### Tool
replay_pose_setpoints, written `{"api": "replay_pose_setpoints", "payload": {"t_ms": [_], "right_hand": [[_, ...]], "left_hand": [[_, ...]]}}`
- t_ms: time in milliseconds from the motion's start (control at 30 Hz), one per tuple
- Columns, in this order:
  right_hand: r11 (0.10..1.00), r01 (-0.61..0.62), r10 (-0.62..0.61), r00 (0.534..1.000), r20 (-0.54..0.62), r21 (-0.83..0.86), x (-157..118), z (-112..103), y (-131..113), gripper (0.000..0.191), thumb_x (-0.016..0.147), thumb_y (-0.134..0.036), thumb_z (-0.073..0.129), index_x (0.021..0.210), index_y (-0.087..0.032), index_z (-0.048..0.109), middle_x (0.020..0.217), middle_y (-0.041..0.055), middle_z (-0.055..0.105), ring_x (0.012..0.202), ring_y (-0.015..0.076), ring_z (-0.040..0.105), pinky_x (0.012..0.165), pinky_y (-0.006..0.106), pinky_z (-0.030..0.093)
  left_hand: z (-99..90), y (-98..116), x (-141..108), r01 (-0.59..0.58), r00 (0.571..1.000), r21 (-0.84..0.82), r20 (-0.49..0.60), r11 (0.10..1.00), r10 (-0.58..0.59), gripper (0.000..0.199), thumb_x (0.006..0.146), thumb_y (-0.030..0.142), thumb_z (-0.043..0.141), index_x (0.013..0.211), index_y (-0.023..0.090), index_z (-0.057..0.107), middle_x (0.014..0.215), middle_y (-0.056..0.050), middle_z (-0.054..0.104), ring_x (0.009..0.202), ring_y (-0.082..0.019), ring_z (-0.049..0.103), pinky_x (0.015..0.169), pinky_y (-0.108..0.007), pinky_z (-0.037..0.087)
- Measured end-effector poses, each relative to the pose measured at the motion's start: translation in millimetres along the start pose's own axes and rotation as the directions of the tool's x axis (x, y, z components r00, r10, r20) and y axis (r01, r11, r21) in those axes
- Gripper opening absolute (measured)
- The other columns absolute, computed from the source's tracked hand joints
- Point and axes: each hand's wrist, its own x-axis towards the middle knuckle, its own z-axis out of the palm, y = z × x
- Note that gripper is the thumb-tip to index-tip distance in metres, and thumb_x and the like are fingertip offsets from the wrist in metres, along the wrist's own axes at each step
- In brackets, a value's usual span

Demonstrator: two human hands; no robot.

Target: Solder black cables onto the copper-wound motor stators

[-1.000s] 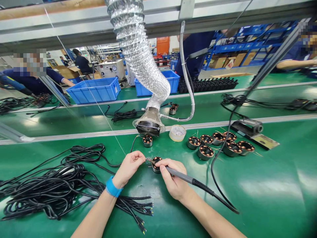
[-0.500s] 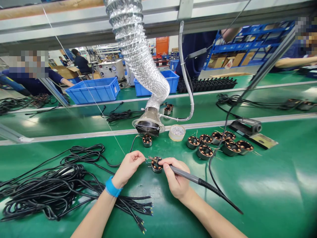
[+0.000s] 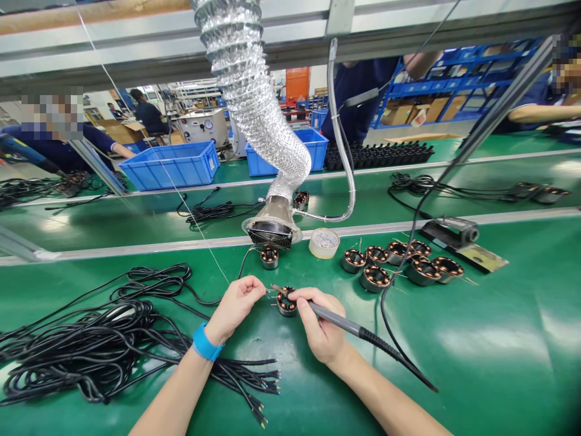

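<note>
My left hand (image 3: pixel 238 306), with a blue band at the wrist, is closed in a pinch on thin wires beside a motor stator (image 3: pixel 287 310). Exactly which wire ends sit between the fingertips is too small to tell. My right hand (image 3: pixel 323 327) grips a soldering iron (image 3: pixel 336 317) like a pen. Its tip points left, over the stator's rim and close to the pinched wires. The stator is a dark ring with copper coils, lying on the green bench (image 3: pixel 454 339). My right fingers partly hide its upper right side.
A fan on a foil duct (image 3: pixel 254 97) hangs ahead, with another stator (image 3: pixel 269 258) below it. Black cables (image 3: pixel 113 339) pile at left. Several stators (image 3: pixel 376 278), a tape roll (image 3: pixel 324 243) and an iron stand (image 3: pixel 454 233) lie right. Co-workers work beyond blue bins (image 3: pixel 170 166).
The soldering iron and my right hand have shifted slightly left. My left hand stays in place. On the strip behind the bench, the cables and stators have slid left.
</note>
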Motion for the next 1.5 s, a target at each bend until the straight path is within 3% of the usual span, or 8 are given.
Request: {"api": "replay_pose_setpoints", "payload": {"t_ms": [267, 500, 700, 833, 967, 1100, 1333, 1500], "right_hand": [[0.999, 0.029, -0.027, 0.995, 0.096, -0.013, 0, 8, 7, 0.018, 0.092, -0.015, 0.052, 0.103, -0.021, 0.064, 0.083, 0.0021, 0.067, 0.072, 0.0144, 0.063, 0.069, 0.028, 0.05], [0.995, 0.096, -0.099, 0.968, 0.229, 0.025, 4, 25, 22, 0.042, 0.093, -0.008, 0.048, 0.131, -0.026, 0.054, 0.105, 0.0065, 0.057, 0.092, 0.0152, 0.061, 0.082, 0.029, 0.052], [0.996, 0.085, -0.093, 0.952, 0.29, 0.037, 0, 28, 29, 0.054, 0.089, -0.002, 0.043, 0.136, -0.029, 0.05, 0.105, 0.0048, 0.052, 0.093, 0.0153, 0.059, 0.083, 0.027, 0.053], [0.996, 0.09, -0.094, 0.952, 0.29, 0.025, -3, 27, 30, 0.056, 0.087, -0.001, 0.044, 0.136, -0.028, 0.05, 0.106, 0.0049, 0.05, 0.095, 0.0161, 0.059, 0.085, 0.028, 0.052], [0.995, 0.099, -0.098, 0.954, 0.282, 0.01, -4, 27, 30, 0.053, 0.088, -0.003, 0.043, 0.135, -0.027, 0.05, 0.104, 0.0053, 0.051, 0.09, 0.0155, 0.059, 0.081, 0.027, 0.053], [0.994, 0.11, -0.099, 0.948, 0.301, -0.019, -4, 27, 28, 0.049, 0.09, -0.005, 0.043, 0.133, -0.027, 0.051, 0.101, 0.0054, 0.053, 0.088, 0.0152, 0.059, 0.08, 0.027, 0.053], [0.993, 0.112, -0.109, 0.989, 0.098, -0.024, 2, 13, 15, 0.03, 0.092, -0.012, 0.053, 0.119, -0.022, 0.06, 0.094, 0.0049, 0.065, 0.082, 0.0143, 0.064, 0.073, 0.026, 0.053], [0.991, 0.093, -0.101, 0.992, -0.078, -0.094, -1, -3, 2, 0.014, 0.09, -0.014, 0.053, 0.088, -0.021, 0.065, 0.077, 0.0, 0.072, 0.068, 0.0133, 0.067, 0.068, 0.026, 0.052]], "left_hand": [[0.2, 2, -2, -0.015, 1.0, 0.031, 0.002, 0.999, 0.015, 0.024, 0.083, 0.037, 0.062, 0.075, 0.016, 0.057, 0.056, 0.008, 0.039, 0.046, -0.006, 0.026, 0.045, -0.019, 0.021], [2.3, 2, -9, -0.173, 0.984, 0.106, 0.051, 0.979, 0.168, 0.022, 0.089, 0.033, 0.058, 0.078, 0.015, 0.059, 0.072, 0.001, 0.054, 0.067, -0.011, 0.045, 0.063, -0.021, 0.037], [0.6, 0, -10, -0.21, 0.976, 0.153, 0.096, 0.966, 0.197, 0.024, 0.091, 0.036, 0.055, 0.087, 0.014, 0.063, 0.079, -0.002, 0.058, 0.073, -0.014, 0.05, 0.067, -0.024, 0.039], [-2.8, 4, -10, -0.176, 0.982, 0.173, 0.106, 0.969, 0.159, 0.026, 0.09, 0.039, 0.056, 0.081, 0.015, 0.06, 0.072, 0.001, 0.052, 0.067, -0.012, 0.045, 0.062, -0.023, 0.037], [-2.2, 7, -11, -0.064, 0.993, 0.138, 0.109, 0.988, 0.049, 0.031, 0.089, 0.044, 0.055, 0.078, 0.015, 0.057, 0.062, 0.006, 0.04, 0.053, -0.008, 0.032, 0.049, -0.021, 0.027], [-0.2, 4, -8, 0.001, 0.996, 0.093, 0.089, 0.996, -0.009, 0.029, 0.086, 0.043, 0.057, 0.078, 0.015, 0.056, 0.059, 0.008, 0.034, 0.05, -0.007, 0.025, 0.045, -0.02, 0.02], [-0.9, 3, -7, 0.029, 0.995, 0.11, 0.09, 0.993, -0.039, 0.025, 0.083, 0.038, 0.057, 0.074, 0.015, 0.057, 0.056, 0.008, 0.035, 0.047, -0.006, 0.024, 0.044, -0.021, 0.017], [0.6, 4, -7, 0.049, 0.996, 0.126, 0.071, 0.991, -0.058, 0.025, 0.082, 0.038, 0.057, 0.073, 0.015, 0.058, 0.054, 0.008, 0.034, 0.047, -0.007, 0.025, 0.044, -0.021, 0.017]]}}
